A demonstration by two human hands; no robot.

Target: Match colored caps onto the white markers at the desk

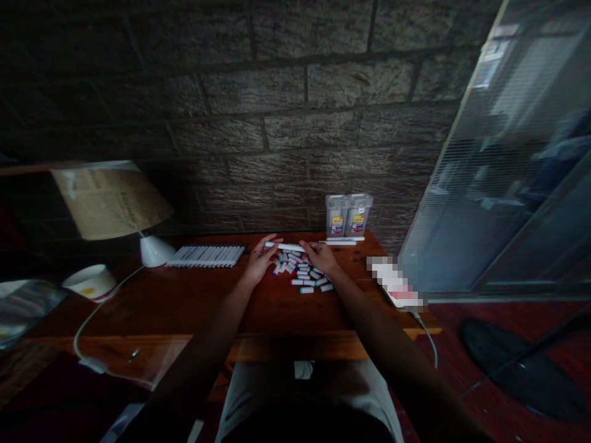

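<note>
Both my hands reach over a wooden table (184, 301). Between them I hold a long white marker (285, 247) level: my left hand (259, 258) pinches its left end and my right hand (318, 255) grips its right end. Just below the hands lies a loose heap of several short white marker caps or pieces (302, 274) with coloured ends. A neat row of several white markers (205, 256) lies side by side on the table to the left of my left hand.
Two clear plastic boxes (348, 215) stand against the brick wall, with a white strip (340, 242) in front. A white lamp base (156, 251) with a cable, a white cup (90, 281), and a white device (397, 286) at the right edge share the table.
</note>
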